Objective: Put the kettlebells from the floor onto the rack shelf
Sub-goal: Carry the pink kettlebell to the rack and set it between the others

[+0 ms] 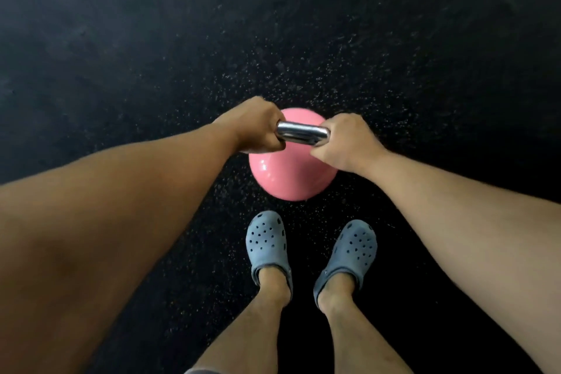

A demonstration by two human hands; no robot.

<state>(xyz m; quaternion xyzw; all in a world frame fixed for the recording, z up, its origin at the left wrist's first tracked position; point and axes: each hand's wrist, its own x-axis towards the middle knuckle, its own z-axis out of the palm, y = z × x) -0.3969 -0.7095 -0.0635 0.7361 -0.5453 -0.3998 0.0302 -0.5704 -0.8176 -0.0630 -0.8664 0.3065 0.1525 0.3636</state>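
A pink kettlebell [288,176] with a shiny steel handle [302,133] is directly in front of my feet, over the black speckled floor. My left hand [255,127] is closed around the left end of the handle. My right hand [343,143] is closed around the right end. I cannot tell whether the bell rests on the floor or hangs just above it. No rack or shelf is in view.
My two feet in grey-blue clogs [267,243] [352,252] stand just behind the kettlebell. Dark rubber gym flooring [151,55] stretches all around, with nothing else lying on it.
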